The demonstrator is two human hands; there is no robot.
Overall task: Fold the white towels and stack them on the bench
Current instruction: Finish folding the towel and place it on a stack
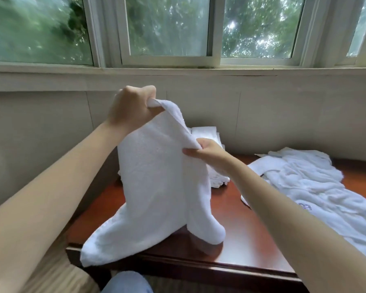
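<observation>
Towel: we've got one white towel (pixel 163 187) up off the bench (pixel 237 218), hanging long-axis vertical, its bottom corners dragging on the wood near the front edge.
Left hand: our left hand (pixel 129 106) is fisted round the top corner, the higher of the two grips.
Right hand: our right hand (pixel 207 151) pinches the same top edge lower and to the right, so that edge slopes down toward it.
Stack: folded towels (pixel 209 136) sit behind the hanging one, by the wall.
Pile: loose white cloth (pixel 317 187) sprawls to the right.
Key relation: we reckon the right corner must rise level with the left before any fold.
</observation>
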